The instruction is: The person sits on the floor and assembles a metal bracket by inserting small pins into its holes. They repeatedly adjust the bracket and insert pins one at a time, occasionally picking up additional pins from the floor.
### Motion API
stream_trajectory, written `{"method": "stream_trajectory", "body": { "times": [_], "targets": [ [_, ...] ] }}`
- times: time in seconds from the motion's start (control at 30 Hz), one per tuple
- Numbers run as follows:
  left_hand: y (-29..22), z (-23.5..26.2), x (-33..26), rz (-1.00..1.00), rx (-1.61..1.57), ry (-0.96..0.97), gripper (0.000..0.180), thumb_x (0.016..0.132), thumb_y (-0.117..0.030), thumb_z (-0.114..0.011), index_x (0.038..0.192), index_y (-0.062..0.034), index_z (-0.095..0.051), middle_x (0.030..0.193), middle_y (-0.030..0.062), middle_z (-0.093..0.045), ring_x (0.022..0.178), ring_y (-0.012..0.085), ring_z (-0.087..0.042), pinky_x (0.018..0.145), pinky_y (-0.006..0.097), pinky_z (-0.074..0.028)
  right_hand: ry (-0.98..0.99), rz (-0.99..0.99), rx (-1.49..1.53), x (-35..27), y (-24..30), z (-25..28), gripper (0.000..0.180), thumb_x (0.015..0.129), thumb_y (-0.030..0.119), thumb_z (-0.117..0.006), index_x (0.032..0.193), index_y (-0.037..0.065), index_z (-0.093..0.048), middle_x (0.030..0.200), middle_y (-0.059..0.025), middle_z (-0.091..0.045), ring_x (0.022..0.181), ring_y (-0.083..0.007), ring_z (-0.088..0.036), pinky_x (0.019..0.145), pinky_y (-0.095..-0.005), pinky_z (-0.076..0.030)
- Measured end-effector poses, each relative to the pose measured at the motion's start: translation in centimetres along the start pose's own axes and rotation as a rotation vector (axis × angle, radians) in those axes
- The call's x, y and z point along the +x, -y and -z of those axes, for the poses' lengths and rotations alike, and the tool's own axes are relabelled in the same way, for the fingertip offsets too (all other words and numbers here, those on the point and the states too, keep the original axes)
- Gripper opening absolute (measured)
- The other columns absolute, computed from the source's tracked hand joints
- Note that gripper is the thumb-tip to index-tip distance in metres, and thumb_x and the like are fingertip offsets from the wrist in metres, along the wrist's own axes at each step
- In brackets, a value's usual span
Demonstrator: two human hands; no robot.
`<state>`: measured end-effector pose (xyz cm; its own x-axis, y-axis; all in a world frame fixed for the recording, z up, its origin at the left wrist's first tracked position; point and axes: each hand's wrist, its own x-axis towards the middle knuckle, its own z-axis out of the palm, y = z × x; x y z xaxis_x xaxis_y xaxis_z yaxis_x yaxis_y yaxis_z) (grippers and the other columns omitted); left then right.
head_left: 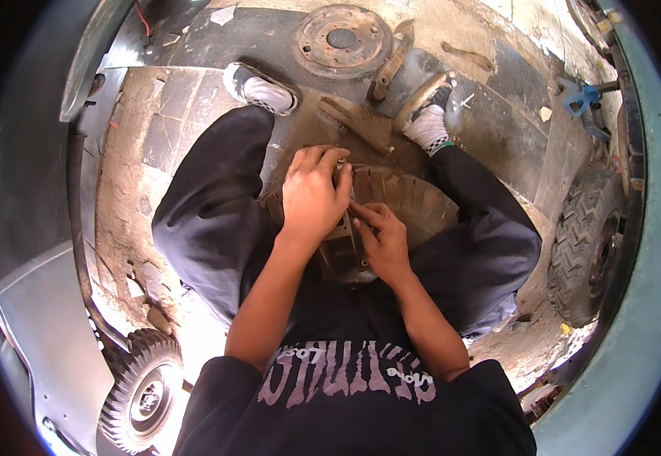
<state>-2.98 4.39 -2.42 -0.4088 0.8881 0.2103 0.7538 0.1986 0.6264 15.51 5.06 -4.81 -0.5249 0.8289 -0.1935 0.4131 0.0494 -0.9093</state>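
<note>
Between my legs a long, narrow metal part with small holes rests over a round, ribbed dark object that looks like a tyre. My left hand is closed around the far end of the metal part, where a small bolt-like tip shows by the thumb and index finger. Against the part's right side, my right hand has its fingers bent and pressed in. Whether those fingers also pinch something thin is hidden. Just beyond lies a brush with a long handle.
Farther out are a rusty wheel disc, a rusty flat bar and a curved brown piece. A tyre stands at right, another wheel at lower left. Vehicle panels flank me. A blue object sits at right.
</note>
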Motion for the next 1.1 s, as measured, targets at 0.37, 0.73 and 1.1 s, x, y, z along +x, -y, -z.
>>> {"method": "stream_trajectory", "body": {
  "times": [0.37,0.73,1.1],
  "targets": [
    [-0.2,0.5,-0.1,-0.02,0.017,0.047,0.018,0.096,-0.009,-0.073,0.112,-0.007,-0.08,0.111,0.0123,-0.077,0.106,0.0349,-0.069,0.095,0.045,-0.055,-0.012,-0.092,0.04,-3.6,-1.1,-0.9,0.026,0.101,0.004,-0.071,0.125,0.004,-0.082,0.109,-0.0201,-0.075,0.102,-0.04,-0.074,0.089,-0.0469,-0.058],
    [-0.1,0.4,0.1,-0.006,0.016,0.05,0.018,0.094,-0.006,-0.073,0.111,-0.007,-0.081,0.104,0.0115,-0.077,0.097,0.0317,-0.069,0.09,0.041,-0.055,-0.027,-0.114,0.091,0.4,-2.3,-2.2,0.032,0.102,0.005,-0.069,0.133,0.004,-0.078,0.112,-0.0221,-0.073,0.103,-0.0417,-0.073,0.092,-0.0467,-0.057],
    [0.0,0.6,-0.1,-0.01,0.064,0.059,0.016,0.095,-0.006,-0.072,0.109,-0.005,-0.08,0.105,0.0123,-0.078,0.098,0.032,-0.07,0.092,0.041,-0.056,0.074,0.023,0.032,-2.1,0.3,0.1,0.032,0.097,-0.006,-0.066,0.127,-0.004,-0.077,0.104,-0.0255,-0.068,0.096,-0.0444,-0.071,0.087,-0.0498,-0.057]
  ]
}}
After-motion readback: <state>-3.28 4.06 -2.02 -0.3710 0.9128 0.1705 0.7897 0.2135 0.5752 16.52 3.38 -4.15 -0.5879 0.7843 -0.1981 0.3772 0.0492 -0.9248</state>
